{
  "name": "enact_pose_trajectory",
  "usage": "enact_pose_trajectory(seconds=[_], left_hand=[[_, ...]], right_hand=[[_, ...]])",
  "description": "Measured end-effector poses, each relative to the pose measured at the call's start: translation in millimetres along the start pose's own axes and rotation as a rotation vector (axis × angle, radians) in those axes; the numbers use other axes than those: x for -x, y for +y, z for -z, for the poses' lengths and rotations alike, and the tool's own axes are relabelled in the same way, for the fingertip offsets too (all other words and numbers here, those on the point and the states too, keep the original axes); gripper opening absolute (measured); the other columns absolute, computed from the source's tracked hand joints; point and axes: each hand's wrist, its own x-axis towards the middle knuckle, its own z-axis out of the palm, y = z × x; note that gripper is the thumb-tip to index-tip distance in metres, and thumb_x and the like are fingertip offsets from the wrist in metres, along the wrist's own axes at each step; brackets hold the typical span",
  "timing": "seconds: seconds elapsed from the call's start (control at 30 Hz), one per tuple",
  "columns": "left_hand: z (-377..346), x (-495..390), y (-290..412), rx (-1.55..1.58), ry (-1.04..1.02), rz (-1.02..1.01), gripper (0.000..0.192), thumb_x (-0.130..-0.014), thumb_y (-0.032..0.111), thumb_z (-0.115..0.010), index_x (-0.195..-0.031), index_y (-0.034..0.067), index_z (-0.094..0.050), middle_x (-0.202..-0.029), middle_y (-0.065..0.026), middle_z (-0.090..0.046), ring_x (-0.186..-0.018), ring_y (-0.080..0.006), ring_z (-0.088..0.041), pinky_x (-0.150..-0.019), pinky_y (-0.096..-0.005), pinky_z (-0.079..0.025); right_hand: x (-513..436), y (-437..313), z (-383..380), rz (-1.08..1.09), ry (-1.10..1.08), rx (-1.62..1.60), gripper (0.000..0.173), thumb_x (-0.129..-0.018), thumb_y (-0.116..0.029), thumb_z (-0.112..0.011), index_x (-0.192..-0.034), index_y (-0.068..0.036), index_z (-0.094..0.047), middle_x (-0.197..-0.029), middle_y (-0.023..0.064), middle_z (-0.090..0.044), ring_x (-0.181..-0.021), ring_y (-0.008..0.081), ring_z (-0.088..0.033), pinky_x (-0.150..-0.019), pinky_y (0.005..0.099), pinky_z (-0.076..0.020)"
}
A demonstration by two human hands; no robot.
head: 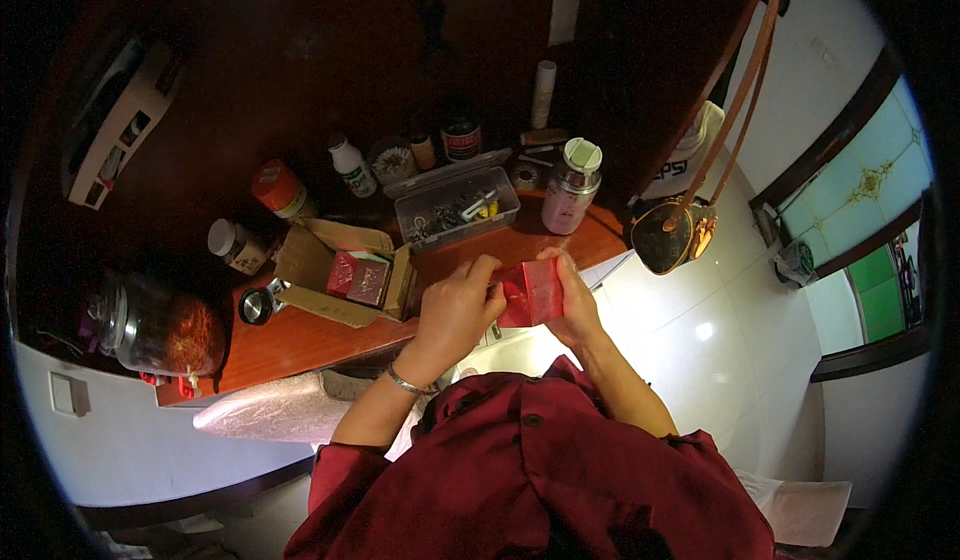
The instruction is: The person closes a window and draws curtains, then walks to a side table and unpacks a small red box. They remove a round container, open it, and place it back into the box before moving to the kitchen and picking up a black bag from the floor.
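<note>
Over the front edge of the wooden counter, I hold a small red box (545, 291) between both hands. My right hand (576, 299) wraps around its right side, with the thumb along the far top edge. My left hand (459, 306), wearing a bracelet on its wrist, has curled fingers pinching the box's left edge; exactly what the fingertips grip is hidden. On the counter to the left stands an open cardboard carton (311, 301). Inside it are a dark red box (368, 281) and a brighter red packet (342, 275).
Behind are a clear plastic case (420, 237) of small parts, a lidded tumbler (568, 203), a white bottle (351, 166) and an orange-lidded jar (279, 188). A large glass jar (161, 327) stands far left. A handbag (664, 237) hangs at the counter's right end (611, 233).
</note>
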Motion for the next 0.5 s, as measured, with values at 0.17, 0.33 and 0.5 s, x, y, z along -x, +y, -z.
enact_pose_trajectory(seconds=[0.17,0.33,0.5], left_hand=[[3.2,-3.1,-4.3,-0.047,0.172,-0.229,0.012,-0.084,0.012,-0.058,-0.093,0.003,-0.057,-0.085,-0.0120,-0.062,-0.068,-0.0281,-0.060,-0.059,-0.0363,-0.048],[0.1,-13.1,-22.5,0.701,-0.086,0.077,0.013,-0.090,0.016,-0.058,-0.088,0.003,-0.056,-0.076,0.0042,-0.053,-0.064,-0.0023,-0.047,-0.051,-0.0200,-0.037],[4.4,-23.3,-31.6,1.182,-0.185,0.255,0.006,-0.089,0.009,-0.050,-0.085,0.004,-0.053,-0.082,-0.0022,-0.059,-0.069,-0.0057,-0.054,-0.044,-0.0170,-0.032]], right_hand=[[2.0,-1.6,0.0,-0.038,-0.039,0.017,0.028,-0.099,-0.033,-0.035,-0.107,-0.011,-0.050,-0.093,0.0018,-0.056,-0.081,0.0121,-0.057,-0.073,0.0287,-0.0497],[5.8,1.7,0.3,-0.251,-0.124,-0.123,0.029,-0.098,-0.035,-0.038,-0.104,-0.010,-0.051,-0.095,0.0026,-0.057,-0.083,0.0120,-0.058,-0.073,0.0278,-0.0504],[7.6,1.4,4.2,-0.335,-0.211,-0.080,0.036,-0.098,-0.036,-0.040,-0.117,-0.007,-0.049,-0.103,0.0063,-0.058,-0.091,0.0149,-0.060,-0.079,0.0304,-0.0508]])
